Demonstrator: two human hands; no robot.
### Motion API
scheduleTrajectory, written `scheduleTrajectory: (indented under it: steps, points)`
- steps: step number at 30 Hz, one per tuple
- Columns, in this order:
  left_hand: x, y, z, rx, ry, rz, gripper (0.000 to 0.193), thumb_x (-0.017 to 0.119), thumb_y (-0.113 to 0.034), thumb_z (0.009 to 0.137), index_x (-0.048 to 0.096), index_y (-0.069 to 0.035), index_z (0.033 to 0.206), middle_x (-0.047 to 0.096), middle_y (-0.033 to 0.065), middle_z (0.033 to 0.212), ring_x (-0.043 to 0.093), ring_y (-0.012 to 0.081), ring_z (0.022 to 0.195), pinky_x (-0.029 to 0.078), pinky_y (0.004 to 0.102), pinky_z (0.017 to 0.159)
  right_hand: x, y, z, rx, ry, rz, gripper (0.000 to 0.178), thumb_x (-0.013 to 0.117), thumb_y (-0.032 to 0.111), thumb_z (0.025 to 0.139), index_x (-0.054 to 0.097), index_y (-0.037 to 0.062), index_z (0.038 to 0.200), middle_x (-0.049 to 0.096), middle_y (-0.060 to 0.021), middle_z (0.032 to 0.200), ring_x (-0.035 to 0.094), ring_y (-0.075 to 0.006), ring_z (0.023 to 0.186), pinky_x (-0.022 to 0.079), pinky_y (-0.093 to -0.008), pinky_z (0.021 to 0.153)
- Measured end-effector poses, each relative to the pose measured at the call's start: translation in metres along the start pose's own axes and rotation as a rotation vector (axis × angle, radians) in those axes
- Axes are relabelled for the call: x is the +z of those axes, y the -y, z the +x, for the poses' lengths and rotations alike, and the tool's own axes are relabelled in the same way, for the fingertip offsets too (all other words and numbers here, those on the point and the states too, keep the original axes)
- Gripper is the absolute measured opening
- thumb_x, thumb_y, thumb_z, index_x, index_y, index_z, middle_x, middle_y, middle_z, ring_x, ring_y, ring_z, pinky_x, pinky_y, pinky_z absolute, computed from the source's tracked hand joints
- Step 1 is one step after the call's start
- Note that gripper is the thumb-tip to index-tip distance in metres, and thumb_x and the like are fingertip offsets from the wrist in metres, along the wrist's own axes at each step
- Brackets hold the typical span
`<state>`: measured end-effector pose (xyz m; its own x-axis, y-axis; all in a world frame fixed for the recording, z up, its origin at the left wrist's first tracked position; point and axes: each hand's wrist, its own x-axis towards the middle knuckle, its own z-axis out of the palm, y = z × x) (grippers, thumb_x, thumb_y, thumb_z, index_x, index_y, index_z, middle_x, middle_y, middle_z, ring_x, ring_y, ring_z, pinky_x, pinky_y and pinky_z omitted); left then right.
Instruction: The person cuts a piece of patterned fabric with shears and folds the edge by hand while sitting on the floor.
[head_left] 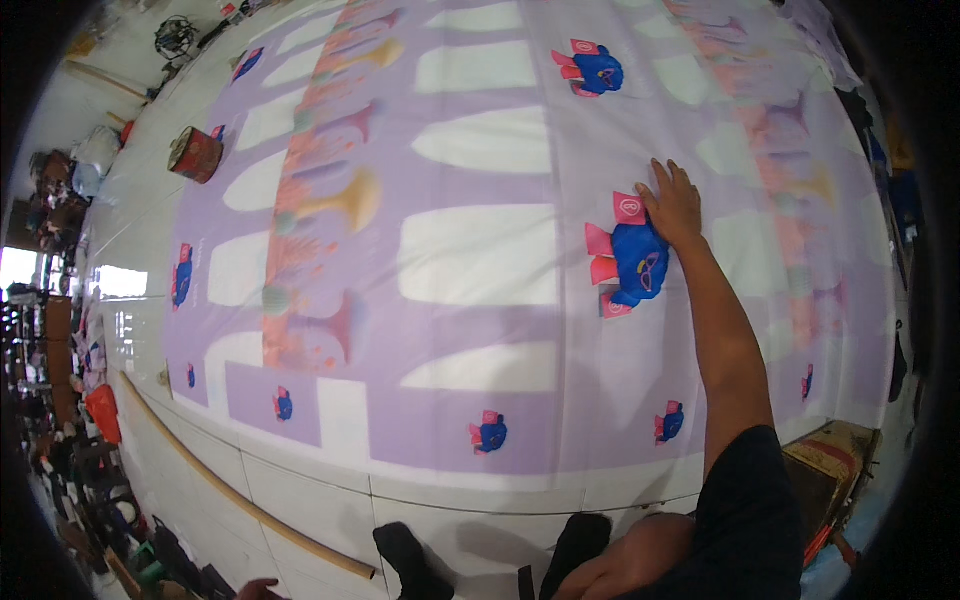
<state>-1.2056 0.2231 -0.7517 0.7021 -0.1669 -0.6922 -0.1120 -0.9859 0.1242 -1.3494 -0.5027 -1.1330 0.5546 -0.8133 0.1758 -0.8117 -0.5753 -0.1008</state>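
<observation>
A large sheet of printed fabric point(470, 330) lies spread over white tiles, lilac with white shapes, orange bands and blue cartoon figures. My right hand point(675, 205) rests flat on it, palm down with fingers stretched out. Under and beside that hand is a printed blue figure point(640, 260) with pink parts; nothing is gripped. Soft creases run across the cloth near the hand. Only a sliver of my left hand point(260, 590) shows at the lower edge, away from the fabric, and most of its fingers are cut off.
A rusty red can point(195, 155) stands on the fabric's left edge. A long wooden pole point(250, 505) lies on the tiles at the lower left. My feet in black socks point(405, 560) are by the near edge. A worn box point(830, 465) sits at the right; clutter point(70, 400) lines the left.
</observation>
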Motion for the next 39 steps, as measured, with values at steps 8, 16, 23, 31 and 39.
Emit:
scheduleTrajectory:
  steps: [8, 16, 23, 31, 39]
  points:
    - [-0.046, 0.032, 0.061, 0.085, -0.224, -0.397, 0.031, 0.067, -0.010, 0.092, 0.061, 0.002, 0.119, 0.062, 0.0033, 0.093, 0.058, 0.0112, 0.088, 0.048, 0.0268, 0.081, -0.060, 0.046, -0.112, -0.211, 0.085, 0.144, 0.069, 0.062, 0.052, 0.093, 0.045, 0.0140, 0.148, 0.038, -0.0197, 0.155, 0.034, -0.0400, 0.144, 0.027, -0.0561, 0.116]
    - [0.030, 0.172, 0.288, 0.029, -0.114, 0.023, 0.052, 0.067, -0.030, 0.095, 0.053, 0.002, 0.134, 0.063, 0.0155, 0.115, 0.061, 0.0243, 0.101, 0.050, 0.0368, 0.087, -0.070, 0.011, -0.248, -0.201, 0.118, 0.008, 0.070, 0.066, 0.050, 0.091, 0.047, 0.0133, 0.147, 0.040, -0.0216, 0.153, 0.037, -0.0403, 0.141, 0.028, -0.0571, 0.115]
    - [0.127, 0.176, 0.359, 0.674, -0.525, 0.114, 0.062, 0.069, -0.030, 0.095, 0.044, -0.003, 0.146, 0.041, 0.0280, 0.146, 0.037, 0.0431, 0.138, 0.034, 0.0500, 0.113, -0.126, 0.002, -0.400, 0.155, 0.192, 0.070, 0.068, 0.065, 0.049, 0.091, 0.049, 0.0075, 0.142, 0.045, -0.0292, 0.145, 0.042, -0.0433, 0.137, 0.039, -0.0512, 0.110]
    - [0.155, 0.147, 0.359, 0.722, -0.601, -0.012, 0.063, 0.071, -0.034, 0.091, 0.050, -0.009, 0.145, 0.035, 0.0281, 0.152, 0.037, 0.0436, 0.141, 0.035, 0.0501, 0.113, -0.104, 0.025, -0.466, 0.351, 0.178, 0.010, 0.074, 0.060, 0.053, 0.094, 0.042, 0.0073, 0.149, 0.038, -0.0312, 0.150, 0.039, -0.0456, 0.138, 0.035, -0.0515, 0.113]
    - [0.151, 0.162, 0.353, 0.696, -0.614, -0.091, 0.062, 0.073, -0.032, 0.089, 0.052, -0.009, 0.142, 0.039, 0.0265, 0.151, 0.037, 0.0441, 0.140, 0.033, 0.0512, 0.114, -0.098, 0.032, -0.465, 0.396, 0.277, 0.023, 0.073, 0.061, 0.052, 0.094, 0.040, 0.0118, 0.151, 0.034, -0.0270, 0.155, 0.034, -0.0420, 0.143, 0.032, -0.0481, 0.116]
